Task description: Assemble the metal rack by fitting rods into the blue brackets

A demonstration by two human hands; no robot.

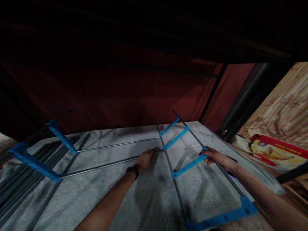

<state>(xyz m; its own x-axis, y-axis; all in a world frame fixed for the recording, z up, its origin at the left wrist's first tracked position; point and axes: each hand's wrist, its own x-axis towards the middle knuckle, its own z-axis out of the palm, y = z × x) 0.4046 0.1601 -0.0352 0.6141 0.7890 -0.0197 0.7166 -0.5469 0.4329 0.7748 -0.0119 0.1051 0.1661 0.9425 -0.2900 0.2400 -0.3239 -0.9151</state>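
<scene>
- Frame spans the cloth before you: blue rungs on grey rails at both sides, two thin rods between.
- At far left, loose tubes lie bundled beside the left-side rungs.
- Bare cloth gives you room between the left rails and your left forearm; its back edge meets the red curtain.
- Your left hand rests at the nearer rod; I cannot tell whether its fingers close round it.
- Your right hand grips a rung's end at the outer rail.
- Beyond the cloth's right edge sits a red-and-yellow box, contents hidden.
</scene>
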